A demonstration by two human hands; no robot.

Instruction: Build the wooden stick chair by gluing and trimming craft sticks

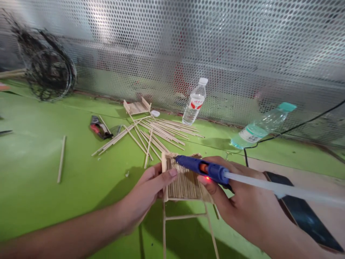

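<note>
Green table [40, 169], perforated metal screen behind it. Both hands low and centre in the view, working on one piece.

Left hand [151, 189]: fingers closed on the left edge of a small stick frame [183, 183], thumb lying over the top of the slatted panel, steadying it. Right hand [239, 201]: wrapped around a blue glue gun [202, 167], grip closed on it, red light glowing by the trigger, a pale glue stick [269, 187] running out of the back. Nozzle points left and rests at the upper left corner of the panel; whether it touches the wood I cannot tell.

How to do this well, as I judge it: hold the frame dead still with the left hand, keep its thumb clear of the hot tip, lay a small bead right on the joint, not across the slats, and hold the glued parts together until the bead sets. Mind the black cable [283, 133] trailing right so it does not tug the gun.

The frame: a flat panel of thin pale sticks laid side by side, edged with crossing sticks, standing above the table on long thin legs with a cross rail lower down. Light, fragile-looking, likely to rack if squeezed.

Around: loose pile of sticks [151, 135] just beyond, a smaller stick piece [137, 107] behind it, red-handled cutters [99, 127] at left, two water bottles [194, 102] near the screen, a dark phone [302, 212] at right.
</note>
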